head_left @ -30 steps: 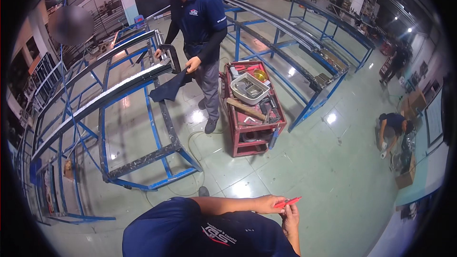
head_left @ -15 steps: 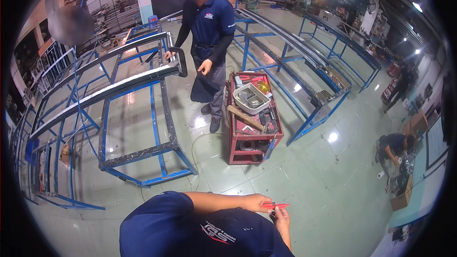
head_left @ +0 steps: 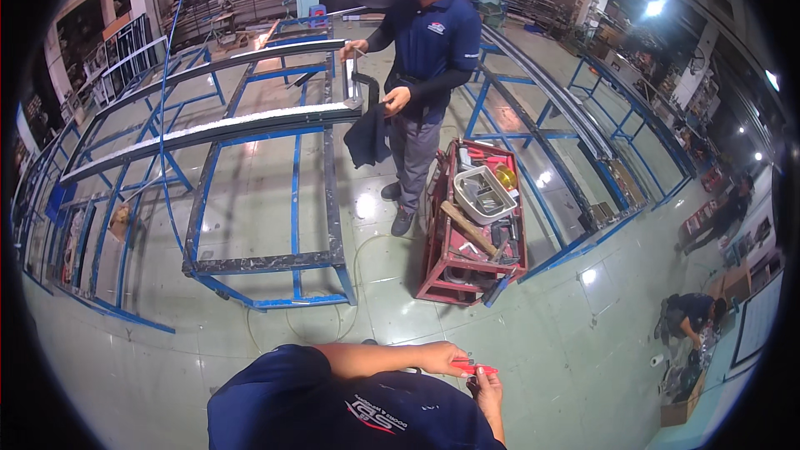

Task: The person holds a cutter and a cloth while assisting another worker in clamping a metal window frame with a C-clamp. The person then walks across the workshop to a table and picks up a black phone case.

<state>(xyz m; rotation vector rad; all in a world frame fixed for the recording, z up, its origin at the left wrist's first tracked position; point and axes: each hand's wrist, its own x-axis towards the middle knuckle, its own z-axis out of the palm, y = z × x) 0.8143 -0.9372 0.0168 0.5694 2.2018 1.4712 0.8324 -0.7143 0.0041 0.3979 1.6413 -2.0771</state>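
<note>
Close to my body, my left hand [head_left: 442,358] and my right hand [head_left: 489,389] meet on a slim red tool [head_left: 477,368]. It has a small dark part near my left fingers; its exact kind is too small to tell. My left fingers pinch one end, and my right fingertips close round the other. Beyond them a co-worker in a dark blue shirt [head_left: 433,37] stands at a long frame [head_left: 267,118] with white edging. One of the co-worker's hands holds a dark cloth [head_left: 367,140]; the other, raised over the frame's corner, has a thin light piece in it.
A red tool cart [head_left: 432,262] stands ahead, carrying a white bin [head_left: 486,194] of small parts and a wooden-handled hammer [head_left: 467,227]. Blue metal stands [head_left: 265,265] support the frame at left. More blue stands hold long profiles [head_left: 550,87] at right. A person [head_left: 690,317] crouches far right.
My view has swung left, so the scene sits further right. The co-worker's hand has risen from the frame's corner with a thin piece in it. My hands stay together on the red tool.
</note>
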